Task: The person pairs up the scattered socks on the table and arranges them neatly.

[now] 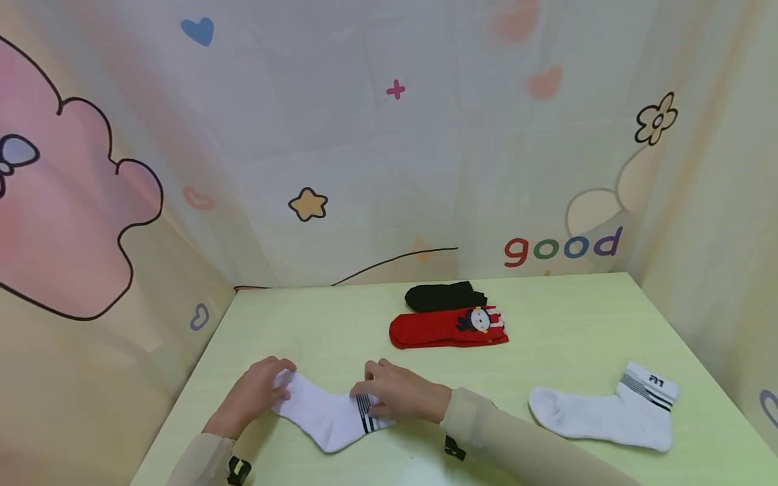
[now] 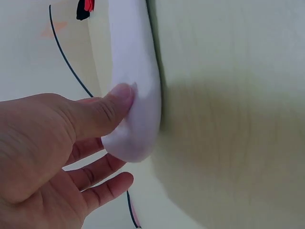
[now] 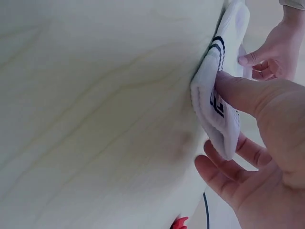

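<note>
White sock [image 1: 322, 413] spans our two hands, on or just above the counter [image 1: 328, 344]: our left hand [image 1: 258, 386] pinches the toe [image 2: 137, 145], our right hand [image 1: 400, 391] pinches the striped cuff [image 3: 204, 75]. We judge the step in hand to be gripping both ends; the next move calls for an even hold, so the fabric stays flat. A dark mark [image 3: 218, 108] on the cuff is partly covered and unreadable to us. Beyond our right hand, toward the far right, coloured letters [image 1: 566, 248] on the cloth backdrop [image 1: 365, 135] spell "good".
</note>
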A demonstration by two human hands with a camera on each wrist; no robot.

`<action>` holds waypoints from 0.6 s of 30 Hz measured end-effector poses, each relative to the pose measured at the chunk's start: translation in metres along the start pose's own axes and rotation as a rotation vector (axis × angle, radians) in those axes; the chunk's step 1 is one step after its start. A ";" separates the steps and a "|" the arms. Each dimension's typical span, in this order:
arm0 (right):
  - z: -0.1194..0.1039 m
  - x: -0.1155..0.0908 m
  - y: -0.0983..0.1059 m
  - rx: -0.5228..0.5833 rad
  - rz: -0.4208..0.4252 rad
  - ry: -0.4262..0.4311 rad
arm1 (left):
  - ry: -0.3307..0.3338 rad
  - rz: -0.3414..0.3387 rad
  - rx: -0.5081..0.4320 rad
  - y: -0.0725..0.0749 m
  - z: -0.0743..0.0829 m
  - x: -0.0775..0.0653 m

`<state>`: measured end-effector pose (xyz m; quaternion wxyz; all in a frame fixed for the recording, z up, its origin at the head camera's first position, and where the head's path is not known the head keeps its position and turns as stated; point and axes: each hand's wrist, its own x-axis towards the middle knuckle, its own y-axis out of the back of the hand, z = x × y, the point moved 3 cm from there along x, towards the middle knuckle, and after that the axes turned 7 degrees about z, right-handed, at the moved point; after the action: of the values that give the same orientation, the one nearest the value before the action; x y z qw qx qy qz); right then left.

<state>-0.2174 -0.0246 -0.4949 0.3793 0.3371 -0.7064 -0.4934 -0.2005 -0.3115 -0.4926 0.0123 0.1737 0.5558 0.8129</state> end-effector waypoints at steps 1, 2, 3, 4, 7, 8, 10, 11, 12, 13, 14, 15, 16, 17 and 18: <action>0.000 0.000 0.000 0.016 -0.005 -0.007 | -0.015 0.015 0.000 0.001 0.000 0.000; 0.000 0.000 0.001 0.032 -0.009 -0.012 | -0.031 0.029 0.000 0.002 0.001 0.001; 0.000 0.000 0.001 0.050 -0.013 -0.018 | -0.044 0.042 0.005 0.003 0.001 0.001; 0.001 0.000 0.002 0.071 -0.017 -0.026 | -0.056 0.052 0.005 0.004 0.001 0.001; 0.001 -0.002 0.003 0.130 -0.031 -0.053 | -0.079 0.064 0.015 0.007 0.001 0.002; 0.001 -0.002 0.003 0.146 -0.037 -0.063 | -0.087 0.064 0.016 0.007 0.001 0.002; 0.001 -0.003 0.005 0.171 -0.049 -0.085 | -0.107 0.068 0.014 0.008 0.000 0.003; 0.001 -0.004 0.005 0.169 -0.053 -0.087 | -0.119 0.073 0.011 0.008 0.000 0.003; 0.001 -0.004 0.006 0.167 -0.057 -0.088 | -0.132 0.081 0.009 0.009 0.000 0.003; 0.001 -0.004 0.007 0.161 -0.061 -0.086 | -0.149 0.092 0.004 0.010 -0.001 0.004; 0.001 -0.004 0.008 0.152 -0.064 -0.080 | -0.165 0.103 -0.001 0.011 0.000 0.004; 0.001 -0.004 0.008 0.145 -0.067 -0.074 | -0.178 0.114 -0.005 0.012 0.000 0.004; 0.000 -0.004 0.009 0.138 -0.069 -0.065 | -0.184 0.119 -0.009 0.013 0.000 0.004; 0.000 -0.004 0.010 0.131 -0.070 -0.055 | -0.185 0.122 -0.017 0.014 0.000 0.004; 0.000 -0.004 0.011 0.129 -0.072 -0.048 | -0.181 0.119 -0.021 0.016 0.000 0.005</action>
<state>-0.2165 -0.0182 -0.4855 0.3217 0.3741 -0.7331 -0.4680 -0.2020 -0.3165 -0.4773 0.0163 0.2790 0.5325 0.7990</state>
